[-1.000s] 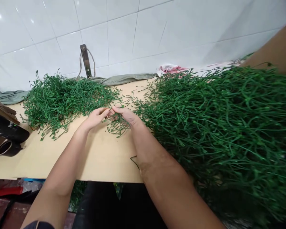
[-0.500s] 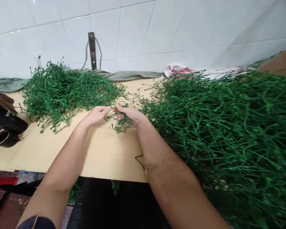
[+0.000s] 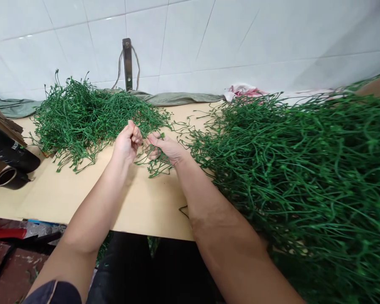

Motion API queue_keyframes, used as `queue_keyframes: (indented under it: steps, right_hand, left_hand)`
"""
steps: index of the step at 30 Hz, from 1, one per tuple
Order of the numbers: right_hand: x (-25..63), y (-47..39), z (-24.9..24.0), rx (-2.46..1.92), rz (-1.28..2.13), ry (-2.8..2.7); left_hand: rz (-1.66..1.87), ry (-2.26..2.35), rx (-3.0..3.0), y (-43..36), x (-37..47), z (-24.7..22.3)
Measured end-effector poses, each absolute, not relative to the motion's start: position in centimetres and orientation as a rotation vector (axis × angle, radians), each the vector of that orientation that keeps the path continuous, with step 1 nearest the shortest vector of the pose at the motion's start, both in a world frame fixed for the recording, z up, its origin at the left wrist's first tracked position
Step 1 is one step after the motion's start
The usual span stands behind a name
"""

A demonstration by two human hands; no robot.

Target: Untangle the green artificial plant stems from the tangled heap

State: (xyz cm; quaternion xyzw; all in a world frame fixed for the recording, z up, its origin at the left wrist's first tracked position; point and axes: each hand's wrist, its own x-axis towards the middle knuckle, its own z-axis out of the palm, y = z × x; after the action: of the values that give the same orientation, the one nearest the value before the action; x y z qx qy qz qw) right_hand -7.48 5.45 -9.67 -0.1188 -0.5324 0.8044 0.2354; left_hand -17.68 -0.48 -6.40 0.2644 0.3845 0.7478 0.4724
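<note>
Tabletop, tan, green stems heaped, white tiled wall behind

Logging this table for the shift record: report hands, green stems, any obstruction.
Left hand curled, contents hidden. Right hand holding green stems. Smaller pile left, larger pile right. No obstruction seen; mug, bottle apart at far left.

1. Black cylindrical bottle with pale lettering, right next to a pale-rimmed black mug.
2. Flat dark metal bracket on the shiny white tiled wall, thin grey cord hanging off it.
3. Bunched-up grey-green cloth along the wall, plus some crumpled white-and-red fabric.
</note>
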Motion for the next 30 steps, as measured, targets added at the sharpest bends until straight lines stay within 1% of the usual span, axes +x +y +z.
queue_keyframes:
  steps: [9, 15, 22, 24, 27, 30]
  right_hand:
    - [-8.4, 6.1, -10.3, -0.29, 2.235, -1.488]
    - [-7.6, 6.9, -10.8, -0.385, 2.19, -1.454]
    - [-8.2, 6.5, -10.9, -0.434, 2.182, -1.341]
    - [-8.5, 6.5, -11.0, -0.469, 2.105, -1.412]
    - [-8.9, 6.6, -11.2, -0.548, 1.871, -1.59]
    - [-9.1, 6.7, -11.3, -0.522, 1.711, -1.733]
  left_hand:
    - [1.951, 0.946, 0.423, 0.2, -17.9, -6.4]
    - [1.719, 0.953, 0.518, 0.3, -18.5, -6.3]
    - [1.731, 0.958, 0.366, 1.3, -19.4, -5.6]
    - [1.738, 0.977, 0.343, 1.4, -19.6, -5.5]
    - [1.762, 1.03, 0.312, 1.5, -19.8, -5.4]
    - [1.767, 1.125, 0.339, 1.7, -20.0, -5.3]
